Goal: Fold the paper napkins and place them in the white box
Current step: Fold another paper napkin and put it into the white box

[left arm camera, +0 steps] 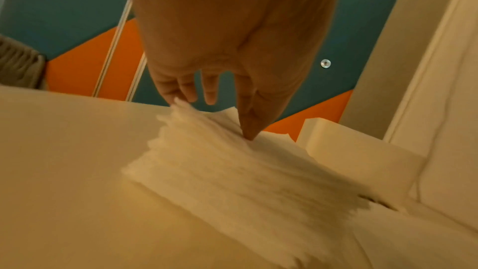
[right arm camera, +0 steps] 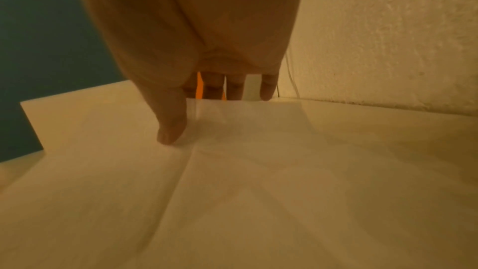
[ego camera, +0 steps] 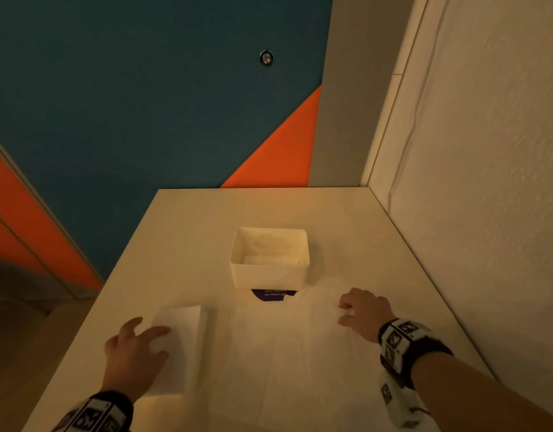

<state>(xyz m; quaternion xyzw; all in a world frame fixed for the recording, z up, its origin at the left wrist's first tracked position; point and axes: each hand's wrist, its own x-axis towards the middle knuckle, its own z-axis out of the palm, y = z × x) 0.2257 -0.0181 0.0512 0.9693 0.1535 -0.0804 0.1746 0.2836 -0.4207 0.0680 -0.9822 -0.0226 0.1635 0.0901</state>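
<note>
A purple round sticker, its writing upside down and unreadable, peeks from under the empty white plastic box at twelve o'clock on the cream tabletop, beneath a teal-and-orange wall. The left hand, fingers spread, touches the stack of folded white paper napkins at nine o'clock; the right hand, fingers curled down, presses the unfolded white napkin at three o'clock.

1. My left hand reaches forward, palm down, fingers spread and loosely extended; in the left wrist view its thumb tip presses down onto the surface beneath.
2. My right hand lies ahead and to the right, palm down, knuckles raised, fingers bent with the tips down on what lies under it; the thumb touches down too.
3. Both wrists carry black-and-white patterned bands.
4. My right forearm is bare.
</note>
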